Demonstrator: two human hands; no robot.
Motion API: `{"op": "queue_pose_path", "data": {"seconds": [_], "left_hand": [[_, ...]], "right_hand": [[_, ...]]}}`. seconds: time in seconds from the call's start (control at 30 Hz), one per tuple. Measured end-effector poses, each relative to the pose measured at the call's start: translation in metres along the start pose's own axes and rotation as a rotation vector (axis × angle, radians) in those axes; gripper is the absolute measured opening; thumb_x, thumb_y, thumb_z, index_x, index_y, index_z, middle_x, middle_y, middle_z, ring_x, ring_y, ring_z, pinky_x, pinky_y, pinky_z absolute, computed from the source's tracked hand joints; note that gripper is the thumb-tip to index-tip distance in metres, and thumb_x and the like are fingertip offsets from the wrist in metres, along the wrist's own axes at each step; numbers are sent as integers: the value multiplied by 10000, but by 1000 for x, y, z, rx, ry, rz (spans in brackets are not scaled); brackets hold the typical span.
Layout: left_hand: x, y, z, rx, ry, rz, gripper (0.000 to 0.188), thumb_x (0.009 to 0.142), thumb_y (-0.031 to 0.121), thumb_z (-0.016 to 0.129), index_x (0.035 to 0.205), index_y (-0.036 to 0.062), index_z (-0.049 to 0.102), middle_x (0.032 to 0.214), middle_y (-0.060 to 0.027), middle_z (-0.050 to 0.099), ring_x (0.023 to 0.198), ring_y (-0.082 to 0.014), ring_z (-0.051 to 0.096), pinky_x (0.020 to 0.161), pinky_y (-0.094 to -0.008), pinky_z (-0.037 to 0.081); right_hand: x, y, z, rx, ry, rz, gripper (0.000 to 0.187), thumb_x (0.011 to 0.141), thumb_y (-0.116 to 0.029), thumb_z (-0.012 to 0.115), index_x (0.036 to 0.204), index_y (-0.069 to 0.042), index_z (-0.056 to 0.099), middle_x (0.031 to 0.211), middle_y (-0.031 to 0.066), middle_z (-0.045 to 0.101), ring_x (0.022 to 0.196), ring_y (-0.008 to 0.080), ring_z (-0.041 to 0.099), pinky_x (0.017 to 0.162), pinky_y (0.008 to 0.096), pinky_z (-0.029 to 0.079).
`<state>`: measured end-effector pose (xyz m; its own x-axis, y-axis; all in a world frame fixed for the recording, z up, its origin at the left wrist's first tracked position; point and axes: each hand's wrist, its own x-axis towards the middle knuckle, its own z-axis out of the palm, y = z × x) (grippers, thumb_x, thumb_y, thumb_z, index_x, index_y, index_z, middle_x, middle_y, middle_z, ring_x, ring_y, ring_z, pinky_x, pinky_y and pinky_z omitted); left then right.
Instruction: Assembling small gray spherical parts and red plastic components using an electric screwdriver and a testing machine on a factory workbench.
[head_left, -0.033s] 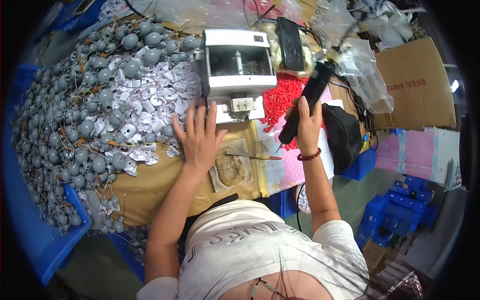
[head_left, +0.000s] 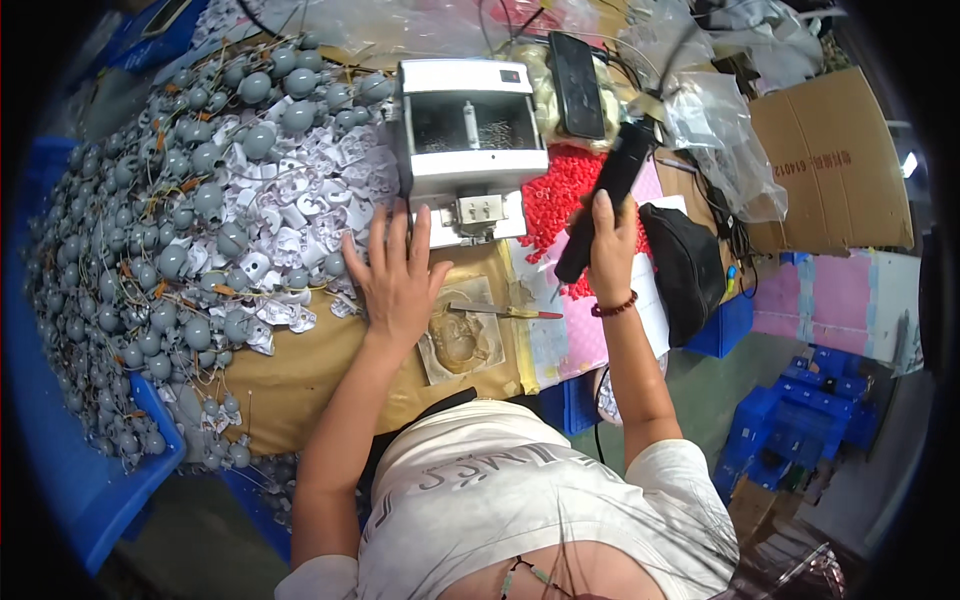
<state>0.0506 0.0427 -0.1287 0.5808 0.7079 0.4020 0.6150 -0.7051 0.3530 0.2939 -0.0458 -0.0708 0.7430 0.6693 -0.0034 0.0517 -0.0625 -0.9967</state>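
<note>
My right hand (head_left: 612,250) is wrapped round a black electric screwdriver (head_left: 612,185), tilted with its thin bit pointing down over the edge of a pile of small red parts (head_left: 560,190). My left hand (head_left: 395,275) lies with fingers spread, its fingertips at the left front corner of a silver screw feeder (head_left: 473,165). Loose screws lie in the feeder's tray, and a small metal block (head_left: 480,208) sits at its front. Just right of my left hand is a square mould-like block (head_left: 462,345) with a rounded hollow. Across it rests a slim tool with a red tip (head_left: 535,314).
Left, grey bulb-like balls with wires (head_left: 130,260) heap around white plastic parts (head_left: 305,190), beside a blue bin (head_left: 110,480). A phone (head_left: 577,85) lies behind the red parts. Right are a black pouch (head_left: 685,265), a cardboard box (head_left: 830,165) and blue crates (head_left: 790,415).
The feeder and the phone appear slightly further left in the picture. The screwdriver has shifted slightly left with my right hand; my left hand stays spread in nearly the same place.
</note>
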Motion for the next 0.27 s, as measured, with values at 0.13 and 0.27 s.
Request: {"op": "queue_pose_path", "data": {"seconds": [0.13, 0.27], "left_hand": [[2, 7, 1, 19, 16, 1, 940, 763, 386, 788, 1487, 19, 314, 1450, -165, 400, 1374, -359, 352, 1103, -630, 149], [4, 6, 1, 26, -1, -38, 993, 775, 409, 778, 1518, 21, 247, 1511, -173, 348, 1389, -368, 328, 1112, -634, 137]], "right_hand": [[9, 34, -13, -165, -19, -150, 292, 1012, -113, 517, 1279, 0, 487, 1039, 97, 637, 953, 164, 631, 821, 293, 518], [-10, 19, -25, -781, -22, -697, 417, 981, -94, 552, 1373, 19, 462, 1237, 159, 616, 1157, 293, 576, 989, 364, 460]]}}
